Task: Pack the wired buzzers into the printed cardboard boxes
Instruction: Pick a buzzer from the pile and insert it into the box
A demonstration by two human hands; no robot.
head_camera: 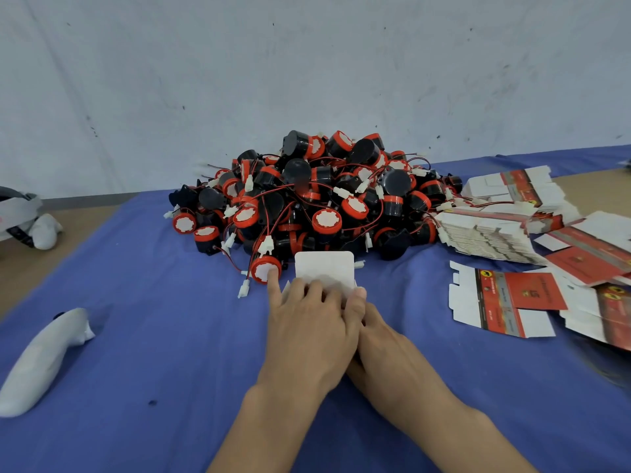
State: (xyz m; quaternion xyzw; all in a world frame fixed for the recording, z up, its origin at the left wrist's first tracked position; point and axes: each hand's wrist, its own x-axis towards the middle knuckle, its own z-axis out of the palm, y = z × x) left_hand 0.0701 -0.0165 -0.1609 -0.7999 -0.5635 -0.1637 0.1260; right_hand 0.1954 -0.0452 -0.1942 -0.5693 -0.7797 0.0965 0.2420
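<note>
while left hand (307, 322) and right hand (382, 343) are gripping the box (324, 268) with curled fingers (316, 291), hard squeezing is risking to crush it flat.

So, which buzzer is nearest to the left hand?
The red-rimmed buzzer at the pile's front edge, left of the white box flap; the left hand's index fingertip touches its white face.

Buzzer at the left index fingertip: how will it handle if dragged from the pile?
Round and lying on its side, the buzzer will probably roll. The thin wire and white connector beside it trail loose: likely floppy, may snag the pile. Hard-looking plastic: probably stiff, light.
</note>
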